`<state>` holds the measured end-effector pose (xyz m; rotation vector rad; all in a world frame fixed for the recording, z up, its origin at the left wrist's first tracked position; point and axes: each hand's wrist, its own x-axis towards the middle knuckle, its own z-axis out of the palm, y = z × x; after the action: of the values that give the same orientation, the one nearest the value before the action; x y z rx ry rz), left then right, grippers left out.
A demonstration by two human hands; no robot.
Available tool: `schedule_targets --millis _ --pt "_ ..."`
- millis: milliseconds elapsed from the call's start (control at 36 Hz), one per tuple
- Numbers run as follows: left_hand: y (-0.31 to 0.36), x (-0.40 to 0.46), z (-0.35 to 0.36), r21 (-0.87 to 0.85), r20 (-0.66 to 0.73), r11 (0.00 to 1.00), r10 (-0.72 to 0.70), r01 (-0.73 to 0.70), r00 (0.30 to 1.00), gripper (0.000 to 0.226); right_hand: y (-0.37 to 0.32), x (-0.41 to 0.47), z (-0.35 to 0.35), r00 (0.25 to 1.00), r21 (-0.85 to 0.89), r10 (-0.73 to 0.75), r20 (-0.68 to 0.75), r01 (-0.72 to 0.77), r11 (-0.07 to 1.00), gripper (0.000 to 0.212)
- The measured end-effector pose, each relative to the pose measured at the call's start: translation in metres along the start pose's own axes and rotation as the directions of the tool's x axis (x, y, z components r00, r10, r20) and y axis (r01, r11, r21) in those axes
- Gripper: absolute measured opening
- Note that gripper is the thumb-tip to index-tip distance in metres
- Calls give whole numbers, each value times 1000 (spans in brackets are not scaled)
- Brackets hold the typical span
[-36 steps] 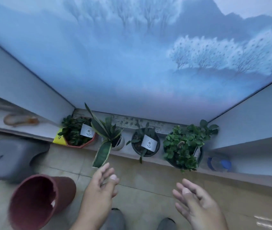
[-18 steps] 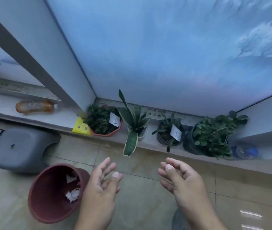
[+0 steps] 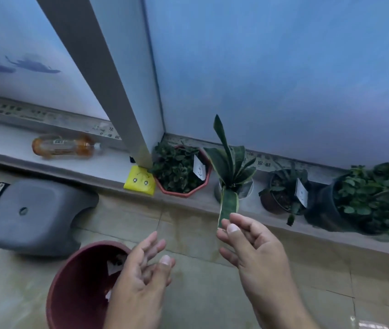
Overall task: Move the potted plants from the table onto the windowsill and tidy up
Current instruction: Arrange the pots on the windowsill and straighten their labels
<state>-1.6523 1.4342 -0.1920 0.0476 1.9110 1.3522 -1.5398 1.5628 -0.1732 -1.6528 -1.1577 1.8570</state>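
Both hands are raised in front of the person, holding nothing. The left hand [image 3: 145,269] has its fingers loosely spread above the rim of a dark red bin [image 3: 70,288] that holds scraps of paper. The right hand [image 3: 251,250] hangs with fingers relaxed and slightly bent, its fingertips in front of the drooping leaf of the snake plant [image 3: 230,172]; whether they touch it I cannot tell. On the windowsill [image 3: 248,217] beyond, four potted plants stand in a row: a leafy one in a red pot [image 3: 181,172] on the left, the snake plant, a small dark pot [image 3: 282,193], and a bushy green plant [image 3: 366,198] far right. Further left lie a yellow packet [image 3: 140,184] and an orange bottle [image 3: 64,146]. A grey stool [image 3: 34,214] stands on the floor near the bin.
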Motion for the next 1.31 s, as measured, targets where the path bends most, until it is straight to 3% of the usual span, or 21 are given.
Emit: schedule_targets --millis 194,333,472,611,722,806,861,917,1139,1250,1306 --pt "-29 76 20 16 -21 997 73 -72 997 47 54 65 27 1000 31 -17 -14 18 999 16" --pt "-17 122 32 62 60 989 131 -135 989 41 82 97 61 999 23 -18 38 17 1000 19" --pt "-4 149 35 96 -31 974 208 -204 978 41 78 115 87 982 -23 -182 43 183 983 20" --pt "-8 167 40 111 -79 979 182 -173 980 51 76 135 97 975 -67 -219 -37 217 974 24" --pt "-16 184 44 117 -123 987 122 -107 985 33 76 155 96 966 -152 -220 -136 199 968 21" --pt "-29 200 47 97 -98 994 64 -54 993 38 73 175 99 955 -183 -231 -188 197 963 27" --pt "-34 204 52 83 -91 996 41 -33 995 21 75 189 102 951 -214 -223 -216 176 961 35" --pt "-38 207 56 59 -107 997 47 -41 993 14 78 199 103 948 -213 -212 -236 162 964 31" --pt "-43 221 55 -21 -123 994 101 -104 987 29 84 185 103 964 -99 -110 -243 88 991 16" --pt "-42 226 51 -102 -144 989 95 -110 985 46 97 179 111 986 -28 -18 -168 13 1000 35" --pt "-46 232 50 -150 -173 985 54 -81 983 49 101 176 111 998 -3 18 -62 -18 1000 26"
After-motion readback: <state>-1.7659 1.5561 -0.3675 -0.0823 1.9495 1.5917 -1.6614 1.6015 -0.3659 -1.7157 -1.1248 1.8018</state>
